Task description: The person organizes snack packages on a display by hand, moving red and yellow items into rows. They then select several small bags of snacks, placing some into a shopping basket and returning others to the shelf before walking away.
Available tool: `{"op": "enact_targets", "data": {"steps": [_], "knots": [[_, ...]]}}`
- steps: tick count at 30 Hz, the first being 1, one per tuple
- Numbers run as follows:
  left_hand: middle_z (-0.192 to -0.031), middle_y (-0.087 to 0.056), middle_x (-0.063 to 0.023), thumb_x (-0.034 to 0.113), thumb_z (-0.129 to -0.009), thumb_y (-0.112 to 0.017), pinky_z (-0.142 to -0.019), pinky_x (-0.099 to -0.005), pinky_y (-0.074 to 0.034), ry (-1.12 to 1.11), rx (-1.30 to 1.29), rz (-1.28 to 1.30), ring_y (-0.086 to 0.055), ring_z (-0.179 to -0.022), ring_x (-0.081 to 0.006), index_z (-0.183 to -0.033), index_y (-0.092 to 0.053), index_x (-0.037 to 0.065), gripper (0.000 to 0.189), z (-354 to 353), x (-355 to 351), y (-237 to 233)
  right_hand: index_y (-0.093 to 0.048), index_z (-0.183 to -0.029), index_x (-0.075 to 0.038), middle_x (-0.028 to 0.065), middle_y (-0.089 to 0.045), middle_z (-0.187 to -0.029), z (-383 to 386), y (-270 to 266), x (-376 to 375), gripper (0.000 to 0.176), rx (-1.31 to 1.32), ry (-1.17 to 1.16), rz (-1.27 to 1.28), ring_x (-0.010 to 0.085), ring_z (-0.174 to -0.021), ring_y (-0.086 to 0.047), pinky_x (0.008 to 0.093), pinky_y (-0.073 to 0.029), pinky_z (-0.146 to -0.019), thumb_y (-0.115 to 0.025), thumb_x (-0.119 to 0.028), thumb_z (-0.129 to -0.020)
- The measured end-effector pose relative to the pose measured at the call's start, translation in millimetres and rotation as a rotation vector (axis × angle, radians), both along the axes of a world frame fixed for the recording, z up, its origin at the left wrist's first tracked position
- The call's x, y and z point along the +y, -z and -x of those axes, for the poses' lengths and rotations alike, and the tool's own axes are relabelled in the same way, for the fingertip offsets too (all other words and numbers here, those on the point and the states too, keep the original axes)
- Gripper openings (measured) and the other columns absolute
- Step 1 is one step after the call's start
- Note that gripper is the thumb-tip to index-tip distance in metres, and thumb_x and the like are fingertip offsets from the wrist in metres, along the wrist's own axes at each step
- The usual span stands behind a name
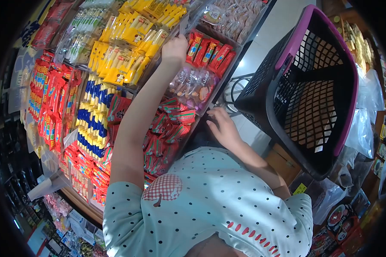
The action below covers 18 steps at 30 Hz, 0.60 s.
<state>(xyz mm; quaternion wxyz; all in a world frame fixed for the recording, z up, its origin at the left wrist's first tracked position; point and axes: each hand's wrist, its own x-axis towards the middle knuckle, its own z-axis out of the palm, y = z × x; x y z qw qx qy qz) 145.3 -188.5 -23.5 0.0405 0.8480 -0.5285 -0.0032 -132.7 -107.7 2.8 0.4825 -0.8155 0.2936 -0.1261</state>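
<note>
My left hand (174, 49) reaches across the candy bins with its fingers curled, close to a pale upright divider edge (184, 25). What those fingers hold, if anything, I cannot make out. Yellow-wrapped snack sticks (135, 32) lie to its left, and red packets (208, 50) to its right. Nearer to me, my right hand (224, 127) is at the front edge of the display, its thumb and fingers apart and nothing visible in them. Beside that hand are purple-and-clear packets (192, 85) and red-and-green wrapped candies (171, 120).
A black mesh shopping basket (261, 85) with a purple rim stands tilted to the right. Blue-and-yellow sticks (93, 115) and red packets (51, 100) fill bins at the left. Clear-wrapped pieces (240, 17) sit at the far end. Plastic bags (369, 111) hang at the right.
</note>
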Motion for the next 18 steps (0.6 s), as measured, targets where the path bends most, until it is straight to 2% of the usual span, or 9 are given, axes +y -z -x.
{"op": "enact_targets", "data": {"steps": [4, 7, 10, 12, 13, 15, 18], "knots": [[-0.078, -0.065, -0.0141, 0.007, -0.081, -0.053, -0.062, -0.0359, -0.055, 0.016, -0.099, 0.010, -0.067, -0.074, -0.0283, -0.088, -0.054, 0.002, 0.009, 2.7, -10.7, 18.4, -0.051, -0.107, -0.005, 0.0152, -0.049, -0.106, 0.0, 3.1, -4.6, 0.025, 0.008, -0.007, -0.011, 0.0375, -0.096, -0.054, 0.0418, -0.046, -0.079, -0.057, -0.009, -0.084], [-0.077, -0.065, -0.0146, 0.007, -0.080, -0.054, -0.062, -0.0344, -0.055, 0.016, -0.110, 0.025, -0.068, -0.075, -0.0264, -0.087, -0.054, 0.003, 0.008, 4.0, -17.7, 26.1, -0.053, -0.108, 0.000, 0.0160, -0.051, -0.106, -0.2, 6.7, -6.6, 0.026, 0.026, -0.022, 0.028, 0.0338, -0.096, -0.055, 0.0377, -0.045, -0.081, -0.058, -0.008, -0.083], [-0.079, -0.066, -0.0141, 0.007, -0.080, -0.054, -0.064, -0.0358, -0.055, 0.006, -0.124, 0.011, -0.068, -0.074, -0.0279, -0.089, -0.055, 0.002, 0.010, 3.8, -22.4, 32.2, -0.053, -0.107, -0.001, 0.0161, -0.051, -0.107, 1.4, 14.3, -6.7, 0.026, 0.037, -0.043, 0.045, 0.0350, -0.098, -0.054, 0.0386, -0.045, -0.082, -0.058, -0.009, -0.083], [-0.082, -0.066, -0.0144, 0.007, -0.080, -0.053, -0.067, -0.0370, -0.055, 0.114, -0.071, 0.014, -0.067, -0.077, -0.0288, -0.090, -0.056, 0.001, 0.012, 4.3, -20.2, 31.5, -0.053, -0.108, -0.002, 0.0159, -0.051, -0.107, 2.2, 17.3, -6.0, 0.026, 0.053, -0.050, 0.061, 0.0352, -0.099, -0.054, 0.0393, -0.045, -0.082, -0.058, -0.010, -0.083], [-0.082, -0.066, -0.0144, 0.007, -0.080, -0.053, -0.067, -0.0370, -0.055, 0.111, -0.071, 0.013, -0.067, -0.077, -0.0288, -0.090, -0.056, 0.001, 0.012, 3.9, -20.1, 28.4, -0.053, -0.108, -0.002, 0.0159, -0.051, -0.107, 2.3, 19.1, -5.9, 0.026, 0.053, -0.053, 0.060, 0.0352, -0.099, -0.054, 0.0393, -0.045, -0.082, -0.058, -0.010, -0.083], [-0.088, -0.065, -0.0202, 0.005, -0.082, -0.048, -0.070, -0.0414, -0.054, 0.030, 0.051, -0.063, -0.066, -0.082, -0.0336, -0.092, -0.055, 0.000, 0.013, 2.2, -21.9, 23.5, -0.053, -0.108, -0.003, 0.0158, -0.051, -0.108, 3.3, 22.2, -5.5, 0.027, 0.069, -0.063, 0.068, 0.0356, -0.100, -0.054, 0.0401, -0.045, -0.083, -0.058, -0.011, -0.083], [-0.091, -0.065, -0.0206, 0.007, -0.083, -0.047, -0.071, -0.0411, -0.054, 0.007, 0.035, -0.034, -0.066, -0.084, -0.0335, -0.091, -0.056, 0.001, 0.013, -1.5, -22.7, 24.1, -0.054, -0.107, -0.002, 0.0160, -0.051, -0.108, 4.1, 26.0, -4.9, 0.026, 0.062, -0.083, 0.117, 0.0357, -0.099, -0.054, 0.0404, -0.045, -0.083, -0.058, -0.012, -0.083]]}}
